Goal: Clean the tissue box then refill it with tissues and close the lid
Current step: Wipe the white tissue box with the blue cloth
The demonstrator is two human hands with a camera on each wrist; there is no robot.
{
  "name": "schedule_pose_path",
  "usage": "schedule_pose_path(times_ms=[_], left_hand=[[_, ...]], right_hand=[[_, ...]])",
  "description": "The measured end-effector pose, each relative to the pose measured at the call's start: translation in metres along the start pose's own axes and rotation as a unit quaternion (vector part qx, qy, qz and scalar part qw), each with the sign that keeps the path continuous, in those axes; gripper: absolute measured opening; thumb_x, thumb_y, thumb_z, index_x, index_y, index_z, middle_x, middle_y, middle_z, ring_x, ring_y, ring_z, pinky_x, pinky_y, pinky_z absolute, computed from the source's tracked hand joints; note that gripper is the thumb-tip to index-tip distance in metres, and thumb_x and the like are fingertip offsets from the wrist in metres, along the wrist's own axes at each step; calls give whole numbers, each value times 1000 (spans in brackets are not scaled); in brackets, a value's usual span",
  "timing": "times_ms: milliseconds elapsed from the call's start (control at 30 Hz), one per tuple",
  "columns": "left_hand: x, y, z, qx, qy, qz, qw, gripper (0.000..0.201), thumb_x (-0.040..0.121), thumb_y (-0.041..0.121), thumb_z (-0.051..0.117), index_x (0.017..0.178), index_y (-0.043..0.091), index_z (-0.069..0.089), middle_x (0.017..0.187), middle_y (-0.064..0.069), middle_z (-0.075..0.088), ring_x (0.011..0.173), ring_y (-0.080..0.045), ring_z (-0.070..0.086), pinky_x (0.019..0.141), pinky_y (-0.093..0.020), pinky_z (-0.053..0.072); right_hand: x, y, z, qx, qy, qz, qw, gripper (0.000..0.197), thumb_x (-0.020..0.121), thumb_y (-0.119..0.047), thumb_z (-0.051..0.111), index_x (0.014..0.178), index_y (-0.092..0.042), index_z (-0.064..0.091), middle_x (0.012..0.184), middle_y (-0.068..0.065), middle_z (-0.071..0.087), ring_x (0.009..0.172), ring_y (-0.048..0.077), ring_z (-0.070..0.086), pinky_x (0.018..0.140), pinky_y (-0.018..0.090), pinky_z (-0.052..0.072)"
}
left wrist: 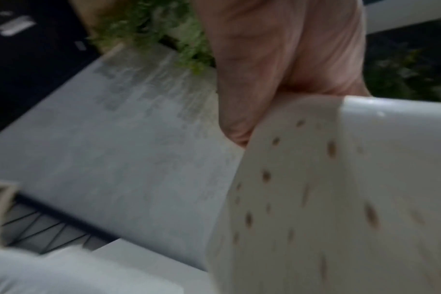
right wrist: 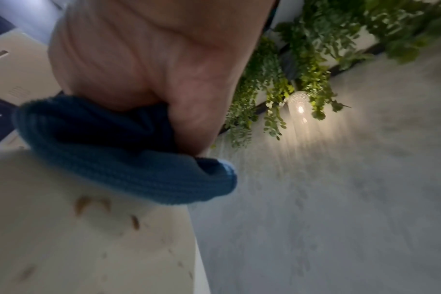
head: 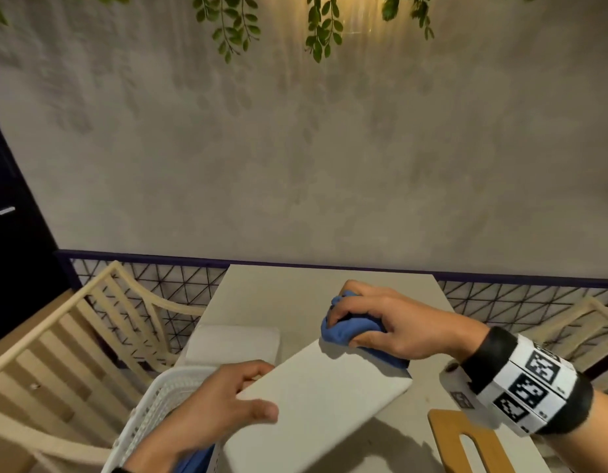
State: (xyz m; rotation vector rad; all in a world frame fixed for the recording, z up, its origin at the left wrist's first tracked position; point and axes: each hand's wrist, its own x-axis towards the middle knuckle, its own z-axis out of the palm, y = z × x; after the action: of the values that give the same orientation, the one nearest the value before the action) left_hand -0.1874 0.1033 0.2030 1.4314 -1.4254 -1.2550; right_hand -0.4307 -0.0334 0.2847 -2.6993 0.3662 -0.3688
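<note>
Left hand (head: 224, 401) gripping tissue box (head: 316, 404), right hand (head: 391, 322) clutching blue cloth (head: 343, 331) against it

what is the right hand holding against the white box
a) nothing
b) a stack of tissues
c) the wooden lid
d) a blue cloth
d: the right hand grips a bunched blue cloth and presses it on the far end of the white tissue box, whose brown spots show in the wrist views.
</note>
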Motion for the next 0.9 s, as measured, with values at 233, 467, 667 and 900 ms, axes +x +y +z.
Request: schedule_pose_path(times_ms=[233, 467, 667, 900], left_hand=[[32, 19, 25, 70, -3, -1, 998, 26, 86, -1, 62, 87, 24, 69, 82, 16, 75, 85, -5, 67, 75, -19, 49], [51, 13, 23, 101, 123, 44, 986, 27, 52, 42, 67, 78, 37, 69, 76, 9, 73, 82, -21, 68, 81, -40, 52], [50, 18, 36, 125, 153, 25, 980, 21, 62, 34, 61, 82, 35, 65, 81, 9, 75, 90, -25, 70, 89, -44, 52], [43, 6, 34, 85, 162, 20, 983, 15, 64, 29, 64, 76, 34, 70, 77, 11, 75, 79, -19, 69, 84, -41, 53]], right_hand=[[0, -7, 1, -101, 56, 1, 993, 23, 90, -18, 59, 112, -22, 55, 99, 2, 45, 87, 8, 41, 76, 13, 36], [-16, -11, 80, -153, 119, -50, 980, 29, 89, -16, 51, 116, -7, 57, 125, 14, 55, 119, 21, 42, 105, 30, 28], [-13, 9, 71, -128, 293, 63, 945, 34, 89, -16, 56, 122, -9, 54, 133, 12, 51, 132, 18, 31, 113, 18, 13], [-23, 21, 61, -102, 249, 23, 963, 32, 94, -20, 48, 122, -8, 59, 134, 8, 54, 132, 9, 34, 108, 35, 33]])
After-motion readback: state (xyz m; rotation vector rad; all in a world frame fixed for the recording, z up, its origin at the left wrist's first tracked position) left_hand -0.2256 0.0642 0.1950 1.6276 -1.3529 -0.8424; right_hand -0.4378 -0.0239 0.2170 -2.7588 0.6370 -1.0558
